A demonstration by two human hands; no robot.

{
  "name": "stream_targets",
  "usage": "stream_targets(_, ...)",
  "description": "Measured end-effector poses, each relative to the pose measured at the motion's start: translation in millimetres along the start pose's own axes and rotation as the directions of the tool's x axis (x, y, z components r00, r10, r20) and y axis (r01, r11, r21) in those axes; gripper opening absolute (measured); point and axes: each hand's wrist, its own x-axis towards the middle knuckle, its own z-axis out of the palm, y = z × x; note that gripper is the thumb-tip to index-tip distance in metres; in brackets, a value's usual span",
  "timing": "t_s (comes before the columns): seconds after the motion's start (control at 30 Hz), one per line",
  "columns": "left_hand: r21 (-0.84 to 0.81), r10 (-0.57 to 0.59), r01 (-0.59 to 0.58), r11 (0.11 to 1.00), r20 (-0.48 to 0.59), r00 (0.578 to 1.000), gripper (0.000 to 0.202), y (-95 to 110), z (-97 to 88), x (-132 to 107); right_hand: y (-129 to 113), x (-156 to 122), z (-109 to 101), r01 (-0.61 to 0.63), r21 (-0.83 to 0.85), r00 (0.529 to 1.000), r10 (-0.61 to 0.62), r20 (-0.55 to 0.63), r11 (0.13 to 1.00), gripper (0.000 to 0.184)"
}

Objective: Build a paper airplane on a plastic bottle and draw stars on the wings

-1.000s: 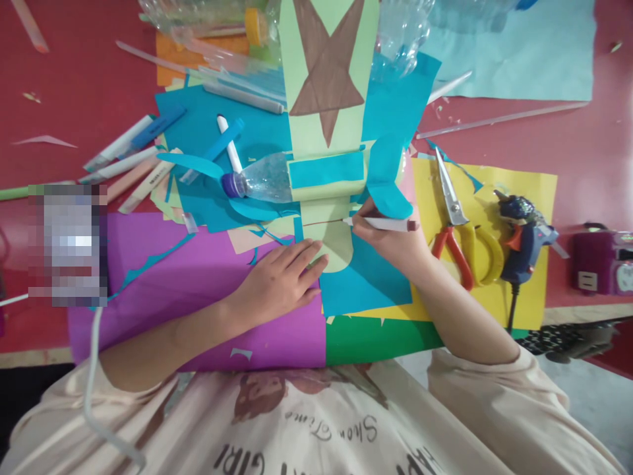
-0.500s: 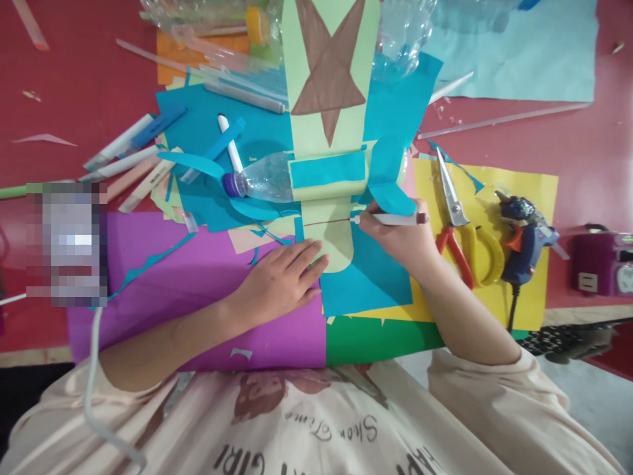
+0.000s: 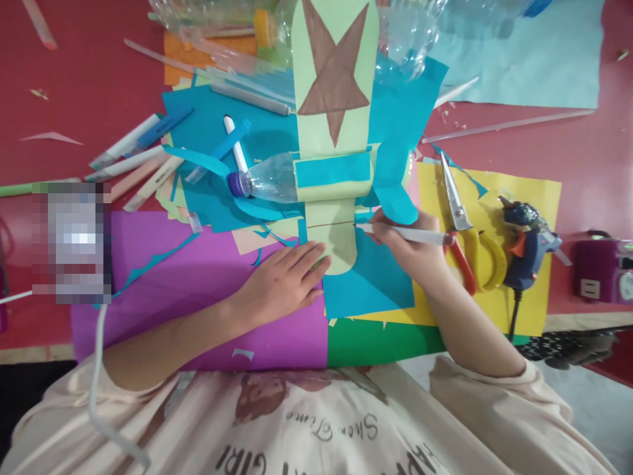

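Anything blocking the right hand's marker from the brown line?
Nothing visible: the marker in the right hand has its tip by the end of the brown line. The blue fin sits clear of the tip.

Head-worn view, forward and down, near table [image 3: 99, 39]

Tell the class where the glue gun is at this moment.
In the head view, the blue glue gun lies on the yellow sheet at the right, just right of the scissors and farther from the right hand.
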Motion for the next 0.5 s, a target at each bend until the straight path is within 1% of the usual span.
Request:
stream_targets(0.03,0.002,0.003,-0.003,1.0,-0.013,1.0,0.033,-0.9,0.0,0.1,2.0,-2.2,0.9,0.001,0.018,1.0,-0.002,0.019,1.0,0.012)
stream_targets(0.1,-0.001,0.011,-0.011,1.0,-0.041,0.999,0.03,-3.5,0.1,0.4,5.8,-5.4,2.9,-0.015,0.027,0.999,0.014,0.033,1.0,0.016)
stream_targets(0.2,-0.04,0.0,-0.002,0.999,-0.051,0.999,0.025,-8.5,-0.7,1.0,9.8,-6.4,4.5,-0.074,0.01,0.997,0.074,0.0,0.997,0.022)
stream_targets(0.27,-0.072,-0.026,0.023,0.997,-0.048,0.999,0.023,-11.2,-2.1,1.6,11.2,-5.4,5.0,-0.089,0.012,0.996,0.089,-0.028,0.996,0.021)
stream_targets(0.33,-0.093,-0.045,0.04,0.995,-0.057,0.997,0.022,-12.8,-4.1,2.3,12.1,-4.2,5.6,-0.063,0.019,0.997,0.064,-0.036,0.998,0.02)
stream_targets(0.5,-0.11,-0.032,0.021,0.994,-0.098,0.995,0.021,-13.3,-7.9,4.1,13.4,-2.4,6.8,0.009,0.017,1.0,-0.009,-0.019,1.0,0.022)
